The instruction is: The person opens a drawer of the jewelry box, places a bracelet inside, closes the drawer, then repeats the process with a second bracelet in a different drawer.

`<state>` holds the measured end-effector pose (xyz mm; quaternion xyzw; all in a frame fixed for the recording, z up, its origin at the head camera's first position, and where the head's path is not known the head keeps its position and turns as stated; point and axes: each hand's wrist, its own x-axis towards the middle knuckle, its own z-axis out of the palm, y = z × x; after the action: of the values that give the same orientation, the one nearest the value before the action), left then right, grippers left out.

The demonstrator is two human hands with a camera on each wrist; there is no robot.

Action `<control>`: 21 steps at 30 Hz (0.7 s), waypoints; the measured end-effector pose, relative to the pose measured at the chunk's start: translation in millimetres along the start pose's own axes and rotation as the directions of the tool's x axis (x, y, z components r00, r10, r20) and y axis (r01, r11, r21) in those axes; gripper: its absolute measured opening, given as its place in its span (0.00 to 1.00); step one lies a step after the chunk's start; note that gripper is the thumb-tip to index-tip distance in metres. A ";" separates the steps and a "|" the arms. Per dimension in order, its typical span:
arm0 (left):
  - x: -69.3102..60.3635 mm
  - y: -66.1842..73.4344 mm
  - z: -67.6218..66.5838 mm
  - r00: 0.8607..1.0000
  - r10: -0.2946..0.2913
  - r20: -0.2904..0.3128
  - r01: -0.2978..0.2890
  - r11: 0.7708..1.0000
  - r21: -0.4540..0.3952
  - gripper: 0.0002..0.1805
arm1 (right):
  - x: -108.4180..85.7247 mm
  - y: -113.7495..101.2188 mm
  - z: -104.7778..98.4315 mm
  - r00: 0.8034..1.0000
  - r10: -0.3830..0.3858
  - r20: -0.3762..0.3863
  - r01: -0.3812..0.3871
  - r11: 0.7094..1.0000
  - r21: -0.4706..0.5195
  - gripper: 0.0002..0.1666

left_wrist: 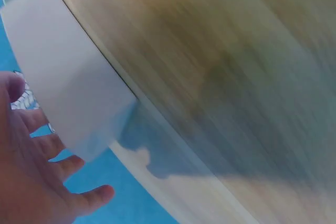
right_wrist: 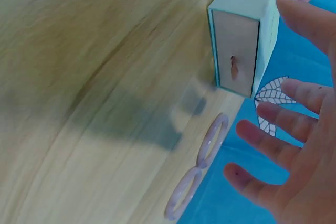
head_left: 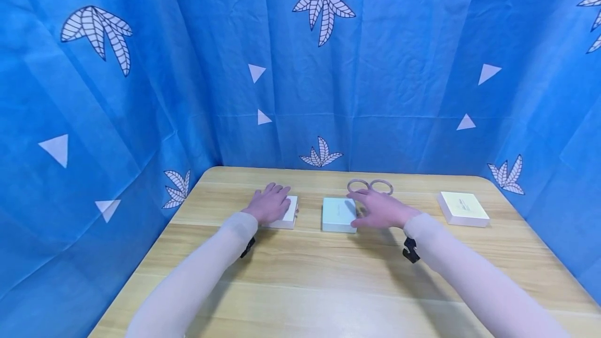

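Observation:
My left hand (head_left: pixel 269 204) hovers over or rests on a white box (head_left: pixel 288 214); whether it touches cannot be told. In the left wrist view its fingers (left_wrist: pixel 67 167) are spread beside the box's white side (left_wrist: pixel 68 61). A pale mint box (head_left: pixel 338 214) stands in the middle. My right hand (head_left: pixel 379 208) is at its right edge, fingers spread and holding nothing. The right wrist view shows the mint box's end with a light drawer front and a small brown pull tab (right_wrist: pixel 234 67). Behind the right hand lie two pinkish bangles (head_left: pixel 381 188), side by side.
A pale yellow box (head_left: pixel 464 208) with small print on its lid sits at the right of the wooden table (head_left: pixel 300 286). Blue patterned curtain (head_left: pixel 399 67) hangs behind and along both sides of the table.

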<state>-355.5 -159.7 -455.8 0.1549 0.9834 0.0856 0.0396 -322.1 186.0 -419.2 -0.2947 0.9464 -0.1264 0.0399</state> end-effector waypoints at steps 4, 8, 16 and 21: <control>-1.1 13.0 -0.6 0.999 0.034 -0.032 -0.034 0.999 -0.008 0.34 | -8.1 5.8 0.4 1.000 0.005 -0.013 -0.005 1.000 0.026 0.49; -1.7 27.8 -0.4 0.998 0.051 -0.043 -0.052 0.998 -0.019 0.35 | -15.0 11.2 0.6 1.000 0.004 -0.027 -0.003 0.999 0.042 0.48; -2.0 64.1 0.2 0.994 0.096 -0.053 -0.098 0.994 -0.037 0.39 | -27.1 19.7 3.0 0.999 0.039 -0.034 -0.037 0.996 0.076 0.46; 1.1 83.0 5.7 0.993 0.108 -0.041 -0.109 0.994 -0.020 0.39 | -29.6 23.2 6.6 0.999 0.044 -0.030 -0.041 0.995 0.093 0.42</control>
<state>-331.2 -80.7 -446.5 0.2059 0.9731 0.1018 0.0169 -309.4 219.8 -431.6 -0.2703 0.9461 -0.1736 0.0410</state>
